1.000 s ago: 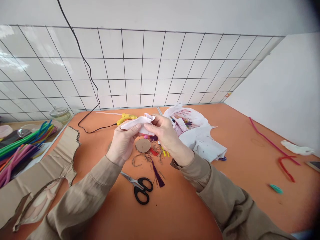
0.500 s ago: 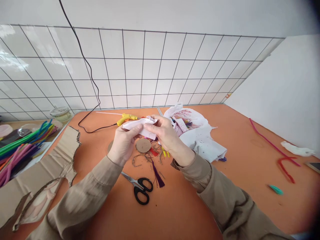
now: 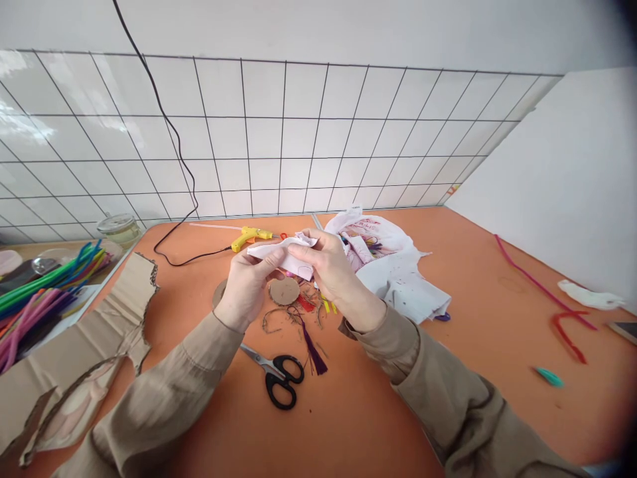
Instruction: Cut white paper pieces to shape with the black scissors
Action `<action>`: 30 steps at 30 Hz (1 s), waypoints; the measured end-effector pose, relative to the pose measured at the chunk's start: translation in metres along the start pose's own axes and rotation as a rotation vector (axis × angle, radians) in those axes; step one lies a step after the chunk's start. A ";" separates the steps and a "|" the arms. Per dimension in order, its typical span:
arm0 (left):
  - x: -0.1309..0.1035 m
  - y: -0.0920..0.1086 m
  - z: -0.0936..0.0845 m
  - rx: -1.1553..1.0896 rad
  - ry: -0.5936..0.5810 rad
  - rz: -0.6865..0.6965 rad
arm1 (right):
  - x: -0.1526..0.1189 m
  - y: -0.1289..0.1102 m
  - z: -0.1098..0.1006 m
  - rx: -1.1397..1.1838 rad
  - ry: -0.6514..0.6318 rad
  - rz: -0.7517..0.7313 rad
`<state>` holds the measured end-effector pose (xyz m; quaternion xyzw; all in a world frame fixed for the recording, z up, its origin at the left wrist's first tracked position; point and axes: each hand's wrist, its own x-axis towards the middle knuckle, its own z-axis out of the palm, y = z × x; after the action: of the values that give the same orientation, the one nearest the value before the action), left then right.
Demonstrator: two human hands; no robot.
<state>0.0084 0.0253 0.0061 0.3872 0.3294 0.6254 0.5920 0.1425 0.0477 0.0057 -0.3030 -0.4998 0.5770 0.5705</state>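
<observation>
A small piece of white cloth [image 3: 299, 267] with faint pinkish marks is stretched between my two hands above the middle of the table. My left hand [image 3: 246, 287] pinches its left part, thumb on top. From the other side, my right hand [image 3: 329, 271] grips it with the thumb pressed near the centre. Just below lies a round cardboard disc [image 3: 283, 291], among brown scraps and a red bit. A purple tassel [image 3: 313, 350] rests nearer me, beside black-handled scissors [image 3: 283, 382] with partly hidden blades. Behind my hands is a yellow glue gun [image 3: 249, 238].
A crumpled white bag [image 3: 365, 222] and white cloth [image 3: 408, 289] lie right of my hands. Cut cardboard [image 3: 107, 309] and colourful pipe cleaners [image 3: 44, 299] are on the left. At the right are a red pipe cleaner [image 3: 567, 338] and a green feather-like piece [image 3: 549, 377].
The view has shifted very slightly. Both hands keep hold of the cloth in nearly the same place, with only a small shift in its angle.
</observation>
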 end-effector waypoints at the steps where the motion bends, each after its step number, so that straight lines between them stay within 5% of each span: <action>1: 0.000 0.000 0.000 0.002 -0.012 0.001 | 0.000 0.000 0.000 0.002 -0.006 -0.002; 16: 0.001 -0.003 -0.001 0.025 -0.041 -0.017 | -0.001 -0.003 0.000 -0.036 0.058 0.007; 26: 0.003 0.004 -0.007 0.149 -0.065 -0.011 | -0.001 -0.012 -0.003 -0.117 -0.081 0.059; 30: 0.002 0.005 -0.008 0.196 -0.099 -0.012 | -0.002 -0.012 -0.002 -0.156 -0.029 0.074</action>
<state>-0.0007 0.0275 0.0071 0.4718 0.3616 0.5666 0.5706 0.1489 0.0447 0.0162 -0.3564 -0.5401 0.5612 0.5161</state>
